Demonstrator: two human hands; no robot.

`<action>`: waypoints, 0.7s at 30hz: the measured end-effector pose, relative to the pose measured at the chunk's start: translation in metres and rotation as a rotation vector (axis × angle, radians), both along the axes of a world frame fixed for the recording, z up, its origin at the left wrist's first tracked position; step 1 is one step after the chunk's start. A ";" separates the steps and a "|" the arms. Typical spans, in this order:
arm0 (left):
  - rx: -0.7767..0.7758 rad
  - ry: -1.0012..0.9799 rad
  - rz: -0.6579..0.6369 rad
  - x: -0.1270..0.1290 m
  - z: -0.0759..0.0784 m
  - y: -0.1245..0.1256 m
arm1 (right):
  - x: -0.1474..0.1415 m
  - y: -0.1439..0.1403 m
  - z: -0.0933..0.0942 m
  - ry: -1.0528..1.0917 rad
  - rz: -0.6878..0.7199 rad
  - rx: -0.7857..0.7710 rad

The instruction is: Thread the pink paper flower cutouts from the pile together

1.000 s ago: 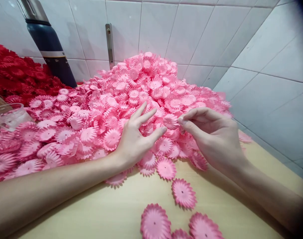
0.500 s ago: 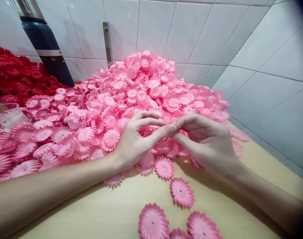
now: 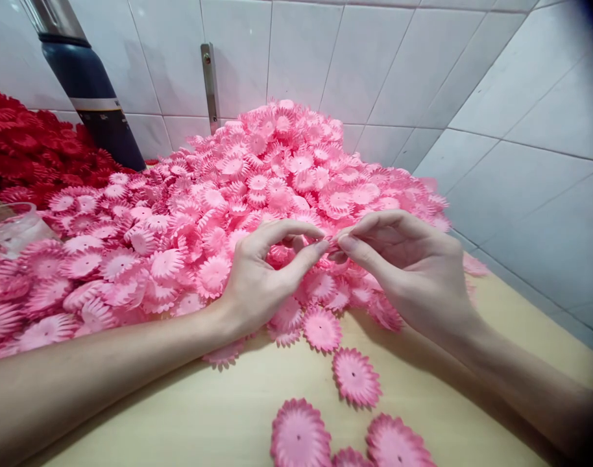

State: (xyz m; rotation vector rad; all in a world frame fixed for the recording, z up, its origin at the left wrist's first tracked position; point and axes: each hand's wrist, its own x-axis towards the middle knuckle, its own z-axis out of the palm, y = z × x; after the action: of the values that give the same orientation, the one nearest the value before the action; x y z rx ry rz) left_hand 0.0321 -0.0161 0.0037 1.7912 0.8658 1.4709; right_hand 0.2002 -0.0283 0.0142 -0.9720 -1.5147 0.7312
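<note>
A big heap of pink paper flower cutouts (image 3: 257,188) covers the wooden table (image 3: 218,415) against the tiled wall. My left hand (image 3: 265,272) and my right hand (image 3: 408,266) meet at the heap's near edge, fingertips touching. Both pinch the same small pink flower cutout (image 3: 331,244) between thumb and forefinger; most of it is hidden by the fingers. My left wrist rests on the pile.
Loose pink flowers (image 3: 355,375) lie on the table in front, more at the bottom edge (image 3: 300,433). A red flower heap (image 3: 28,149) sits at the far left beside a dark blue bottle (image 3: 92,91). A clear plastic container (image 3: 12,227) stands left. Tiled walls close the back and right.
My left hand went from spread open on the pile to curled, its thumb and forefinger joining my right hand's pinch on the flower. My right hand stayed almost in place.
</note>
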 end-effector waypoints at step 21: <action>-0.236 -0.113 0.063 -0.003 -0.004 0.011 | 0.012 0.021 0.012 0.060 0.133 -0.194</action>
State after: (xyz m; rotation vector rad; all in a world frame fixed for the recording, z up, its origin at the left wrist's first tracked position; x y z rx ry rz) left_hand 0.0292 -0.0051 -0.0004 1.5067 1.0008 1.4293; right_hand 0.2124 -0.0070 0.0262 -0.9902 -1.4860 1.0084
